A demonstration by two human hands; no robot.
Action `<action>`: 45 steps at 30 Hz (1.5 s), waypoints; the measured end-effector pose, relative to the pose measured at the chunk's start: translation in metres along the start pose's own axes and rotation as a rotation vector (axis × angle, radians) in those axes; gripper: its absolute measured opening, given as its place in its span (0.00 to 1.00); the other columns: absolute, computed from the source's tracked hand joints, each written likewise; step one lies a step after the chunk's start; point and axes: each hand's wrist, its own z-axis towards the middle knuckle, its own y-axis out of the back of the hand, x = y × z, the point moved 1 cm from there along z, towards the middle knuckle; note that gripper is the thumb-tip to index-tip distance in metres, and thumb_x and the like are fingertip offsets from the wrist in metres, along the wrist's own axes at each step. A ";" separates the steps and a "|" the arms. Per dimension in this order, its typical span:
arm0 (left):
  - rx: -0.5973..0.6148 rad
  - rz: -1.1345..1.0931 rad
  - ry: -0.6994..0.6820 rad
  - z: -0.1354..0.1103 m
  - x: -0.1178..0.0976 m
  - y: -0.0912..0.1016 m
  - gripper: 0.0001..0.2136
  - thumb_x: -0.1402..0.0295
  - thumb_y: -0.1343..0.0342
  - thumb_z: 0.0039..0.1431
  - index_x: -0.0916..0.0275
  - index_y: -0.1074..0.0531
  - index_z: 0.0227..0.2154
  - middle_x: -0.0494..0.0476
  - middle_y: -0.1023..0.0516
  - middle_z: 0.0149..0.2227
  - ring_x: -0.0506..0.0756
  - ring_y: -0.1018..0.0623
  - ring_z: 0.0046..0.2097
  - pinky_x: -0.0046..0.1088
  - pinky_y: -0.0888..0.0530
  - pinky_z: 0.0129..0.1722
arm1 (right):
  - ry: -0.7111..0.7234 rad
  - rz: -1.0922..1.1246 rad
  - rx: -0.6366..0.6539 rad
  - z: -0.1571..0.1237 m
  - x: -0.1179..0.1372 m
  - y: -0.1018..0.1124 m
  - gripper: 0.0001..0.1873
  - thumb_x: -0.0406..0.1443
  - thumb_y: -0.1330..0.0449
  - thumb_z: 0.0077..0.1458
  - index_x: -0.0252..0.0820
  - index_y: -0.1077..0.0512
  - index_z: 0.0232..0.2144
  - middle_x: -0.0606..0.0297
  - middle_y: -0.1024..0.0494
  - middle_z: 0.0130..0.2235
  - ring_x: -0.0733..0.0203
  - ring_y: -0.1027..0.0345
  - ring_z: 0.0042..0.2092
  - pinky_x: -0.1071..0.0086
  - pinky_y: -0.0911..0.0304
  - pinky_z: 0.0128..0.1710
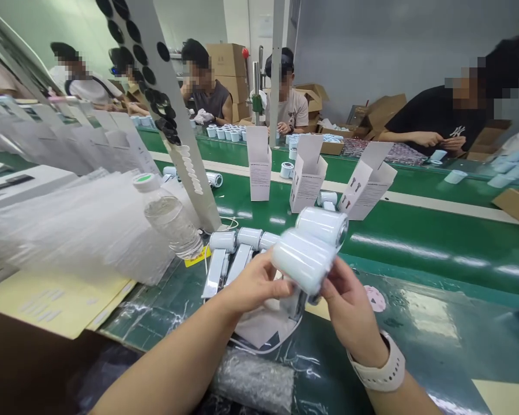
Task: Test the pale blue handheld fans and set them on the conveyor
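Observation:
A pale-blue handheld device with a barrel-shaped head [305, 262] is between my two hands, tilted above the bench. My left hand [259, 282] closes on its left side, with the thumb toward me. My right hand [348, 302], with a white watch strap at the wrist, grips the lower right side; its fingertips are partly hidden behind the device. Right behind it shows another barrel-shaped device [322, 225]; I cannot tell what supports that one. A row of similar devices [218, 265] lies beyond my left hand, handles pointing toward me.
Several open white boxes [259, 173] stand on the green conveyor [415, 230]. To the left are a water bottle [168, 219], a stack of clear plastic bags [78, 225] and a yellow sheet [56, 300]. A slanted metal post [177, 138] rises ahead. Several co-workers sit across the line.

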 end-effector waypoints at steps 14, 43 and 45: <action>0.038 -0.195 0.057 0.002 -0.003 -0.008 0.19 0.64 0.33 0.50 0.58 0.34 0.43 0.50 0.28 0.34 0.53 0.25 0.35 0.34 0.28 0.39 | -0.143 0.130 0.000 0.002 0.017 0.003 0.17 0.45 0.33 0.53 0.47 0.27 0.43 0.63 0.24 0.40 0.56 0.29 0.40 0.61 0.30 0.40; -0.113 -0.246 0.050 0.010 0.002 -0.002 0.15 0.68 0.38 0.51 0.60 0.35 0.41 0.49 0.26 0.33 0.52 0.23 0.29 0.33 0.26 0.33 | -0.252 0.153 -0.112 0.004 0.009 -0.006 0.15 0.46 0.35 0.51 0.45 0.29 0.38 0.64 0.23 0.36 0.58 0.30 0.33 0.62 0.30 0.34; -0.174 -0.241 0.036 0.010 0.001 -0.001 0.15 0.68 0.39 0.52 0.60 0.35 0.41 0.49 0.27 0.33 0.50 0.24 0.28 0.32 0.26 0.32 | -0.262 0.165 -0.124 0.004 0.010 -0.006 0.15 0.47 0.35 0.51 0.44 0.29 0.36 0.65 0.24 0.35 0.61 0.31 0.31 0.65 0.31 0.31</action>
